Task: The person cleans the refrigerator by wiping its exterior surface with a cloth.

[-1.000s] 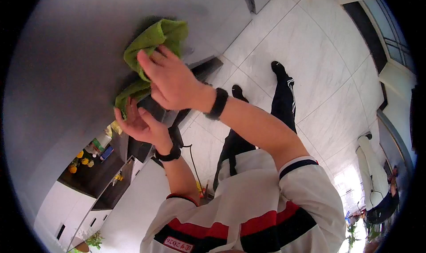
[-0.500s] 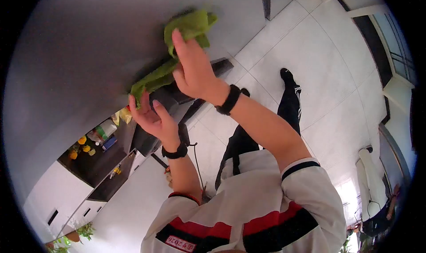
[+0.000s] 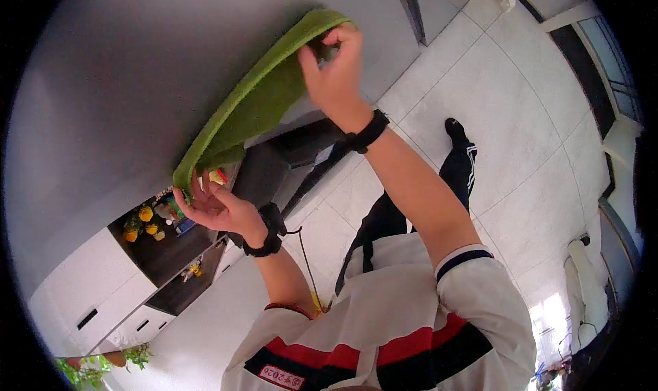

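Observation:
A green cloth (image 3: 253,89) hangs stretched between my two hands, in front of a smooth grey surface (image 3: 137,82). My left hand (image 3: 223,209) pinches its lower left corner between thumb and fingers. At the upper right, my right hand (image 3: 336,76) grips the opposite end, with the fingers curled behind the edge. A long rim of the cloth runs taut from hand to hand, and the rest sags below it. Both wrists wear black bands.
Below the cloth is a dark piece of furniture (image 3: 274,175). Left of it, an open shelf (image 3: 154,250) holds yellow flowers and small items above white drawers (image 3: 96,288). Potted plants (image 3: 123,357) stand at lower left. White floor tiles (image 3: 521,130) spread out on the right.
My hands have moved apart, the right one up and to the right, the left one slightly down and left. The bunched cloth is now spread out between them.

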Motion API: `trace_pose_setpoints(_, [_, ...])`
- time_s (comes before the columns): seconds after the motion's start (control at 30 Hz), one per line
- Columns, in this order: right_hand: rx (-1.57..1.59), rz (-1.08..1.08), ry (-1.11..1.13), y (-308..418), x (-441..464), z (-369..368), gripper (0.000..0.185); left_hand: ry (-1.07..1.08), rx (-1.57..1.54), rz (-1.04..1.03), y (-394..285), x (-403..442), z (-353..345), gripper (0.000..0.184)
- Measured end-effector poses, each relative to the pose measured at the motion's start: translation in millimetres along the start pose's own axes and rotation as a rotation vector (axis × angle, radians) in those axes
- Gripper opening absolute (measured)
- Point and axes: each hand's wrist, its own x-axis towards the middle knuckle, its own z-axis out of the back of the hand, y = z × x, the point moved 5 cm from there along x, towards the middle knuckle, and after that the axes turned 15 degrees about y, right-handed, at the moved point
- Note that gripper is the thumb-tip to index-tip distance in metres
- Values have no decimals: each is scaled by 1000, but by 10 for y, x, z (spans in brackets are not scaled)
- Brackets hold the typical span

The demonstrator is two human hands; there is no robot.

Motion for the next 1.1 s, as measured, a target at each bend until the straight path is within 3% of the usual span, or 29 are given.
trace_pose_setpoints(0.1, [-294, 149, -5, 219, 177, -18, 44, 22, 7, 86, -32, 3, 65, 51])
trace_pose_setpoints(0.33, [-408, 286, 73, 788, 529, -443, 62, 34, -92, 45, -93, 133, 99, 56])
trace_pose_setpoints(0.4, [-936, 476, 39, 912, 637, -475, 57, 47, -109, 20, -195, 119, 6, 57])
trace_pose_setpoints(0.47, [-287, 319, 269, 1159, 725, -399, 57, 57, -169, 69, -227, 102, -19, 57])
trace_pose_setpoints(0.57, [-341, 394, 154, 1026, 612, -375, 63, 52, -203, 99, -235, 103, -30, 58])
trace_pose_setpoints(0.77, [-372, 321, 284, 764, 214, -335, 62, 55, -208, 39, -239, 99, -76, 57])
trace_pose_setpoints(1.1, [-349, 388, 133, 1133, 530, -365, 58, 105, -225, 19, -142, 81, -26, 55])
